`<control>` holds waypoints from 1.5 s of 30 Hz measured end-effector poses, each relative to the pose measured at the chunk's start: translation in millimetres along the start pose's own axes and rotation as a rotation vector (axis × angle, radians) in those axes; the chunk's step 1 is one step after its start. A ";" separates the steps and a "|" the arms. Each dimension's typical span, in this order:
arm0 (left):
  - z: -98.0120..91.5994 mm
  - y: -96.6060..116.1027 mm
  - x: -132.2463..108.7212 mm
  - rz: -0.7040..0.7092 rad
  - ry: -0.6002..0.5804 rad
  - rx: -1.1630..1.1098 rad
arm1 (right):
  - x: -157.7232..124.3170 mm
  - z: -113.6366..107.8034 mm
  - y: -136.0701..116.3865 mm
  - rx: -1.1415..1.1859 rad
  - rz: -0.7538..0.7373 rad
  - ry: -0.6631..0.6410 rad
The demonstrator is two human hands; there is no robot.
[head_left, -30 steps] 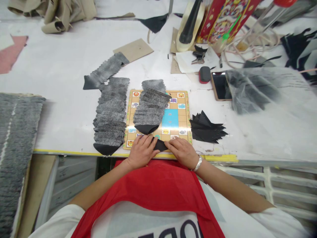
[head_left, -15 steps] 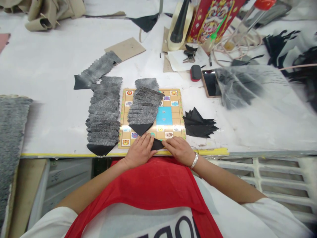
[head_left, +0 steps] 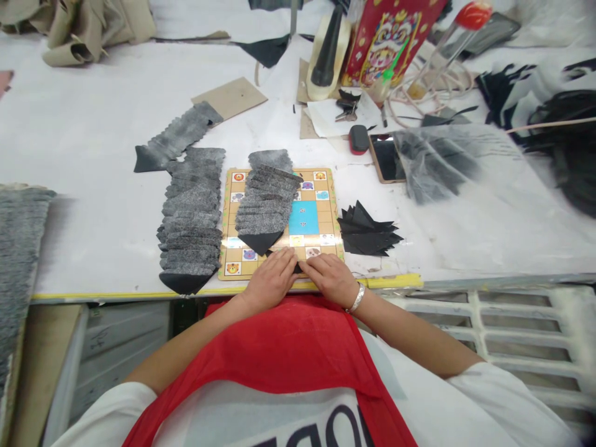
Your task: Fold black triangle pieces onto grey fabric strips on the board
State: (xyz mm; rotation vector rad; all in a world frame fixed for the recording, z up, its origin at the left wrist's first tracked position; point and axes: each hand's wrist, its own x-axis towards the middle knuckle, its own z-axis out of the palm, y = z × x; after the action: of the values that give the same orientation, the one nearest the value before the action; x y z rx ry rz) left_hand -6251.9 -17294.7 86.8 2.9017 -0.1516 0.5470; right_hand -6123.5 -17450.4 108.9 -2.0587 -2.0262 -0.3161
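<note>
My left hand (head_left: 271,277) and my right hand (head_left: 329,277) lie close together at the near edge of a colourful game board (head_left: 326,214). Their fingertips press down on a small black piece (head_left: 297,268), which they almost wholly cover. Just beyond my left fingers a row of overlapping grey fuzzy pieces (head_left: 266,205) with a black pointed tip lies on the board. A longer row of the same grey pieces (head_left: 190,223) runs down the white table to the left of the board. A fan of black triangular pieces (head_left: 365,230) sits right of the board.
A phone (head_left: 385,158), a small red and black case (head_left: 358,138), keys, cardboard (head_left: 229,98), a red printed box (head_left: 388,37) and a bottle crowd the back. A clear bag of dark pieces (head_left: 442,158) lies right. Grey fuzzy material (head_left: 21,242) hangs at the left edge.
My two hands have drawn closer together over the black piece, so less of it shows between them. The view has shifted slightly.
</note>
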 end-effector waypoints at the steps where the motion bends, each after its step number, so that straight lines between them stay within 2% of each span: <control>1: 2.5 -0.7 -1.0 -0.004 -0.012 -0.022 | -1.2 -0.2 0.6 0.004 0.003 0.005; 14: 7.4 -3.6 -6.9 0.017 -0.064 -0.121 | -19.7 -7.9 7.3 0.036 -0.009 -0.024; 20: 9.0 -2.5 -7.6 0.045 -0.039 -0.094 | -28.8 -6.5 5.8 0.058 0.134 0.061; 26: 6.7 -1.1 -6.1 0.084 -0.015 -0.023 | -28.8 -2.0 -3.9 0.094 0.124 0.051; 37: 6.0 -1.7 -9.1 0.071 -0.078 -0.035 | -26.8 -5.1 -3.5 0.111 0.122 0.002; 45: 3.4 -1.5 -8.1 0.093 -0.076 0.009 | -26.9 0.0 -16.0 0.075 0.181 0.010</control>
State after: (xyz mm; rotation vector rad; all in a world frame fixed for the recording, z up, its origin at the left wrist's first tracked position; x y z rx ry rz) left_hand -6258.1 -17293.4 80.5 2.9376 -0.2973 0.4537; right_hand -6140.0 -17475.7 100.7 -2.1693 -1.8001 -0.2128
